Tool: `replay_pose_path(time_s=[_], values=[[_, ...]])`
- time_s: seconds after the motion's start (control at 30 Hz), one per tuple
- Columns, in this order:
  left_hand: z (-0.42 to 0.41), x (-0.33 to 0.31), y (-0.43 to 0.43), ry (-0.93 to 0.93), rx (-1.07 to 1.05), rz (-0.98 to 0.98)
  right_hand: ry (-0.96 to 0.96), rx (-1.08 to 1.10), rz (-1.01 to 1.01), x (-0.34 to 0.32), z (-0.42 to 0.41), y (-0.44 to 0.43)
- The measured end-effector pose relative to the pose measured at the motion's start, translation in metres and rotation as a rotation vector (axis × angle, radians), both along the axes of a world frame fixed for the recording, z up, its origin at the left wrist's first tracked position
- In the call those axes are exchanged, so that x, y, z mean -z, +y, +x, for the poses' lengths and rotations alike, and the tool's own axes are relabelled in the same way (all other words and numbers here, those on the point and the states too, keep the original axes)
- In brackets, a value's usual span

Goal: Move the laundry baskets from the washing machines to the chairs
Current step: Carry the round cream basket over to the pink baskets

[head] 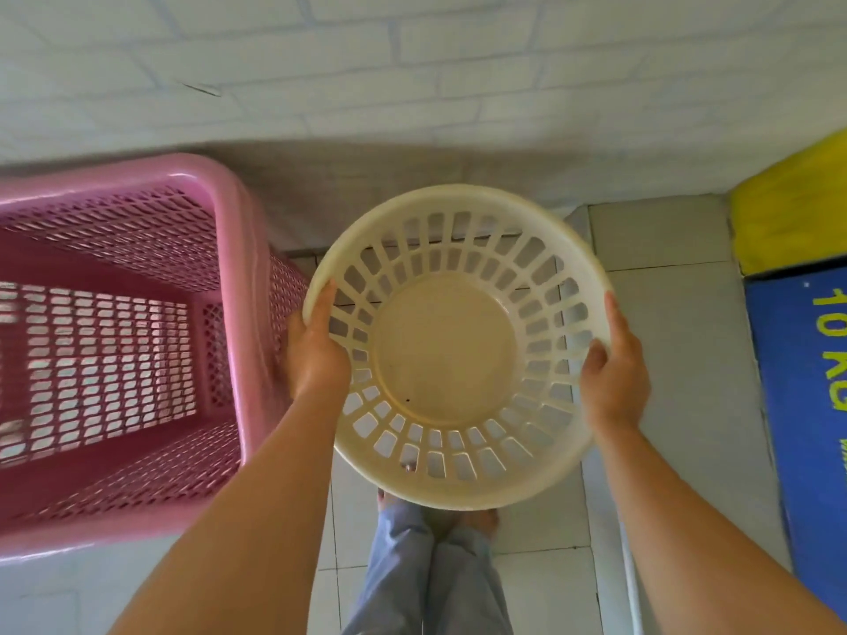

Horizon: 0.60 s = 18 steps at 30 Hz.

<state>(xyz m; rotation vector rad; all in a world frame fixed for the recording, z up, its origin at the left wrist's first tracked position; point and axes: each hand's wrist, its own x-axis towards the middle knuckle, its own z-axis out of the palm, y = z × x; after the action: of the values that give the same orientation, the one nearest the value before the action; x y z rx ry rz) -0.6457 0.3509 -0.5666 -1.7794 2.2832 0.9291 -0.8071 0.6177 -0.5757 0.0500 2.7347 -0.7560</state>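
White tiled floor (664, 313) below me. My left hand (316, 350) and right hand (614, 378) clamp opposite rims of the round cream basket (449, 346) (empty, held above the floor). Pink basket (114, 341) sits just left; brick wall (412, 61) beyond.
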Motion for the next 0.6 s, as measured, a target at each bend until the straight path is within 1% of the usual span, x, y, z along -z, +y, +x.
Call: replay_pose_path(time_s=[0.07,0.17,0.27,0.37,0.5,0.6], values=[[-0.008,0.023,-0.006,0.033,-0.027,0.011,0.015,-0.002,0.003,0.021,-0.007,-0.006],[-0.018,0.052,-0.016,0.035,-0.025,-0.031,0.046,-0.02,-0.012,0.049,-0.015,-0.016],[-0.023,0.075,-0.025,0.048,-0.043,-0.021,0.056,-0.039,-0.036,0.07,-0.02,-0.025],[-0.024,0.089,-0.033,0.063,0.009,0.023,0.064,-0.079,-0.043,0.085,-0.025,-0.031],[-0.027,0.103,-0.034,0.041,0.065,0.117,0.011,-0.099,-0.041,0.102,-0.033,-0.031],[-0.027,0.112,-0.032,0.018,0.061,0.158,-0.026,-0.118,-0.03,0.109,-0.039,-0.028]])
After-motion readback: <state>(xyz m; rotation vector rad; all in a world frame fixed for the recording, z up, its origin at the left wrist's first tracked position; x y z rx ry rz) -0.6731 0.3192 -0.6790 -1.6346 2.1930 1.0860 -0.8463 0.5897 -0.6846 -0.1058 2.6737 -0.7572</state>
